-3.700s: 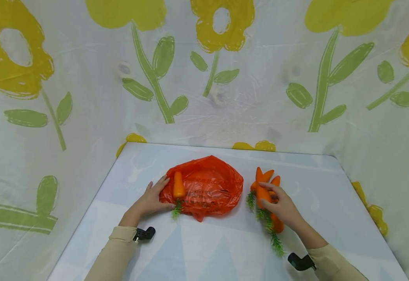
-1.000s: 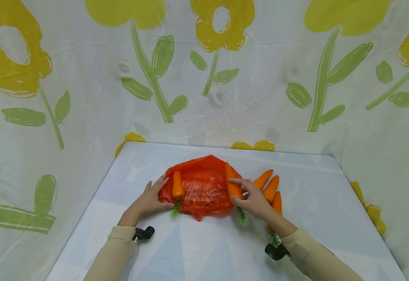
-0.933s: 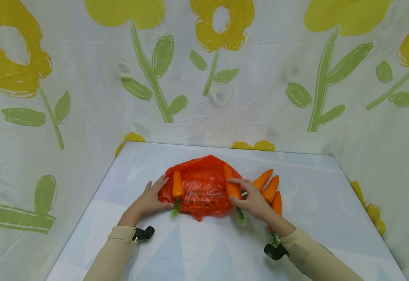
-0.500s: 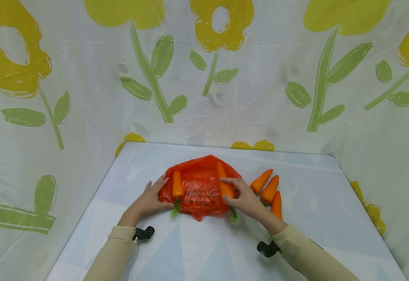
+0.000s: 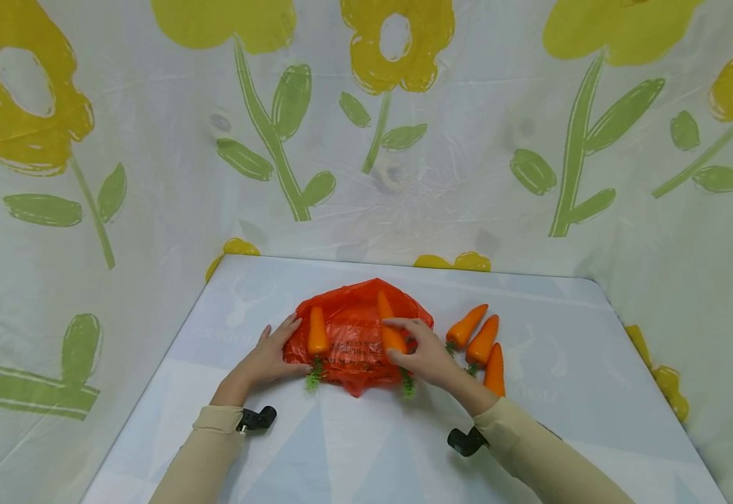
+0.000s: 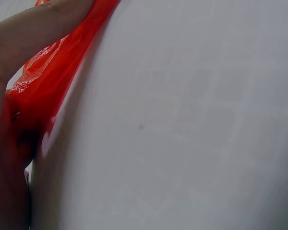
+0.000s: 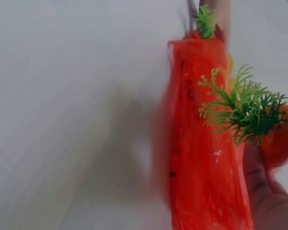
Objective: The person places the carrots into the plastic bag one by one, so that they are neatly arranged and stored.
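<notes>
A red plastic bag [image 5: 360, 343] with dark print lies with its wide mouth spread on the table. My left hand [image 5: 269, 355] grips the bag's left side, thumb low at the front edge and fingers higher up. One toy carrot [image 5: 318, 332] rests in the left part of the mouth, its green top at the front edge. My right hand [image 5: 426, 353] pinches a second carrot [image 5: 393, 339] over the bag's right part, tip pointing away. In the right wrist view that carrot's leafy top [image 7: 247, 105] hangs beside the bag.
Three more carrots, a far one [image 5: 467, 327], a middle one [image 5: 484, 341] and a near one [image 5: 495, 371], lie right of the bag, the near one partly behind my right forearm. A flower-print curtain [image 5: 461, 175] surrounds the pale table [image 5: 568, 420].
My right hand has taken a carrot from the pile on the right and carried it left over the bag, still moving left lately. The left hand and its carrot have stayed put.
</notes>
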`<state>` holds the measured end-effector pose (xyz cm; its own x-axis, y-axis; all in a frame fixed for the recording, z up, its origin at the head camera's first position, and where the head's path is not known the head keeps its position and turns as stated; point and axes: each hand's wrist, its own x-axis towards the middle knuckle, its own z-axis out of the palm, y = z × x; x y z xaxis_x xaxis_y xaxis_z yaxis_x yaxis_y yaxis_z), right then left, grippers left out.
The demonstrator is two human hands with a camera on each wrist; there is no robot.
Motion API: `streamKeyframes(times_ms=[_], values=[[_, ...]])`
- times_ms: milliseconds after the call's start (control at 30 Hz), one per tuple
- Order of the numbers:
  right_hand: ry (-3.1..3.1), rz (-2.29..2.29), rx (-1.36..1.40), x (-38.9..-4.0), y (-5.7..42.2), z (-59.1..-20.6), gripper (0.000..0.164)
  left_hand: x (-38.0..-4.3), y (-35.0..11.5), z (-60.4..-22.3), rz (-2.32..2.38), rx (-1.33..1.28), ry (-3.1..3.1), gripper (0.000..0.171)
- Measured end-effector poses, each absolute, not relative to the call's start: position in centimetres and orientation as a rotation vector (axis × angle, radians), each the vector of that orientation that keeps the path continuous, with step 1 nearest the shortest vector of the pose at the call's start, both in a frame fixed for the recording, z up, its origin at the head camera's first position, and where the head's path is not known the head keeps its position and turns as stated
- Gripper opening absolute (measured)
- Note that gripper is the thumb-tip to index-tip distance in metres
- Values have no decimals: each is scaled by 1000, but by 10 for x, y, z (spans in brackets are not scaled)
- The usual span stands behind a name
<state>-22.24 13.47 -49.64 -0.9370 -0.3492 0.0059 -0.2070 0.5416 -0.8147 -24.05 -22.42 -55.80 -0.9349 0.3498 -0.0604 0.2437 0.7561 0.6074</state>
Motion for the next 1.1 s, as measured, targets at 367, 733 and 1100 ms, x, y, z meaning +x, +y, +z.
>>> streamKeyframes(times_ms=[367, 733, 1100], values=[[2604, -1340, -460, -230, 118, -503, 51, -240, -224, -557, 924, 474, 2780, 109], [2524, -1392, -500, -238, 102, -511, 50, -242, -223, -559, 929, 491, 2781, 109], [2509, -1367, -537, -243, 85, -521, 50, -243, -225, -561, 933, 500, 2789, 108]])
